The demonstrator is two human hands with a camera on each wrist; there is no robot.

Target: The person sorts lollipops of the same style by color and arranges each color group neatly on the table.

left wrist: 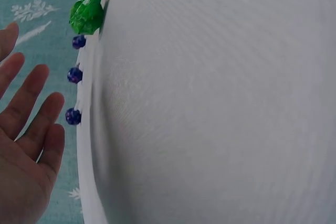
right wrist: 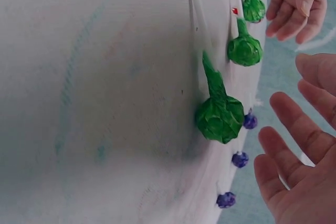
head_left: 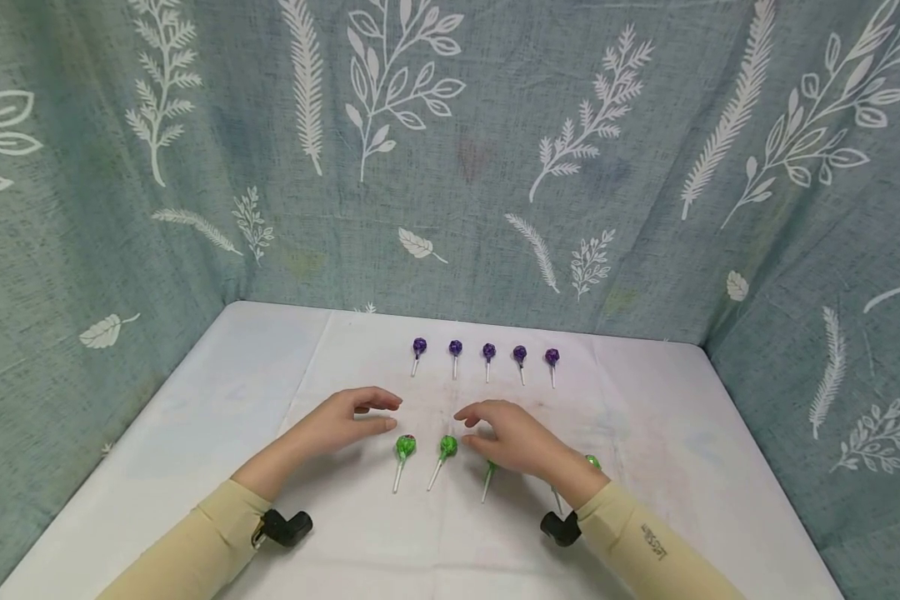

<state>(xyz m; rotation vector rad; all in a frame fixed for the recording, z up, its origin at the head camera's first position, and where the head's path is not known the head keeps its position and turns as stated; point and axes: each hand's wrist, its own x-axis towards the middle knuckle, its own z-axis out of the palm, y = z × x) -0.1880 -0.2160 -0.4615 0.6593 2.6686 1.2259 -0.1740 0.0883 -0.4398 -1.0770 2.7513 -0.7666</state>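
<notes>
My left hand [head_left: 352, 419] hovers over the table with relaxed, slightly bent fingers and holds nothing. Its thumb points toward a green-wrapped lollipop [head_left: 406, 447] just in front. To the right of that lies a second green lollipop [head_left: 447, 447], close to the fingertips of my right hand [head_left: 512, 435]. That hand is also empty, its fingers loosely spread in the right wrist view. Beneath it a third green lollipop [right wrist: 220, 119] is partly hidden in the head view. My right wrist partly covers another green lollipop [head_left: 592, 461].
Farther back, several purple lollipops [head_left: 489, 351] form a row, sticks toward me. White cloth covers the table [head_left: 690, 450]. A grey-green leaf-patterned curtain [head_left: 480, 250] encloses the back and sides. Black wrist devices [head_left: 287, 528] are on both sleeves.
</notes>
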